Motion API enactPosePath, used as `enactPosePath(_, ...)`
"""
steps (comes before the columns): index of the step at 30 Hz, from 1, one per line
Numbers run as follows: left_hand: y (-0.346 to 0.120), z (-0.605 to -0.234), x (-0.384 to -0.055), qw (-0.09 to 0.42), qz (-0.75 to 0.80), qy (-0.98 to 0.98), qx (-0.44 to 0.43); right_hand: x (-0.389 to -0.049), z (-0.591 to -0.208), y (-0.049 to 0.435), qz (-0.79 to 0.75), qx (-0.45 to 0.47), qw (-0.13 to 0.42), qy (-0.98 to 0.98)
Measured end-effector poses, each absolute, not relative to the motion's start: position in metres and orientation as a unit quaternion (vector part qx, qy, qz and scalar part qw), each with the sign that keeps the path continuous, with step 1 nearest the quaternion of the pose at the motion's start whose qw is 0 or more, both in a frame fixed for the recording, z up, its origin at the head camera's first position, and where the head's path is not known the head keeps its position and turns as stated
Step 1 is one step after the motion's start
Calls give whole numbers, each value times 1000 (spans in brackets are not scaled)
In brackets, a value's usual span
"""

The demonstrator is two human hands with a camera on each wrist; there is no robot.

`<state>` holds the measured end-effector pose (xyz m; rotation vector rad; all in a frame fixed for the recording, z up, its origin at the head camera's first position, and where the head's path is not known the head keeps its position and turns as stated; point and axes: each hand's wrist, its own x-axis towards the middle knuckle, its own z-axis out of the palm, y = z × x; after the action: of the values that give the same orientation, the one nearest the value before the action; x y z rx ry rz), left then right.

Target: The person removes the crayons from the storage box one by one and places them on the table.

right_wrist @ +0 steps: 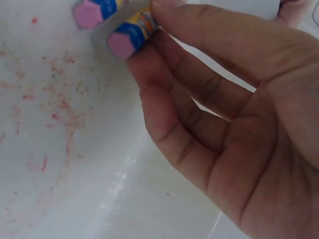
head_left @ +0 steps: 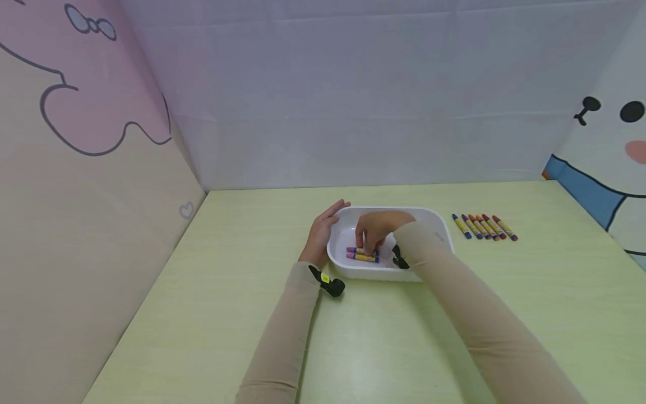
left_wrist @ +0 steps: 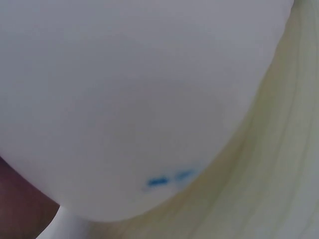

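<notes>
A white tray (head_left: 388,274) stands on the table, with two crayons in its left half. In the head view, one crayon (head_left: 362,258) in a yellow and blue wrapper lies nearer the front; the second crayon (head_left: 351,249), with a purple tip, is partly covered by fingers. My right hand (head_left: 379,225) reaches down into the tray. Its thumb and fingertips pinch a crayon (right_wrist: 133,35) with a pink end, beside the other crayon (right_wrist: 94,12). Along the tray's left wall, my left hand (head_left: 319,235) rests with its fingers extended toward the back corner. The left wrist view is mostly white tray wall (left_wrist: 149,99).
To the right of the tray, several crayons (head_left: 484,227) lie side by side in a slanted row on the pale table (head_left: 242,241). A pale cloth wall (head_left: 353,101) rises at the back edge. Coloured smudges (right_wrist: 62,104) mark the tray's inside.
</notes>
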<state>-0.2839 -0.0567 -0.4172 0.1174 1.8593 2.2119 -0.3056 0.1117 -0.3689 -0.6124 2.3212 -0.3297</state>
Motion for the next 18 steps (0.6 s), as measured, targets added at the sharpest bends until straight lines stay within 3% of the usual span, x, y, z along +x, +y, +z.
enactPosePath(11,-57,-416,-282,135,765,628,38,-311,-352,129,-167,-265,333,890)
enactPosePath(18,-54,-439,-297,128,771,624,29,-309,-337,148,-177,-263,301,899)
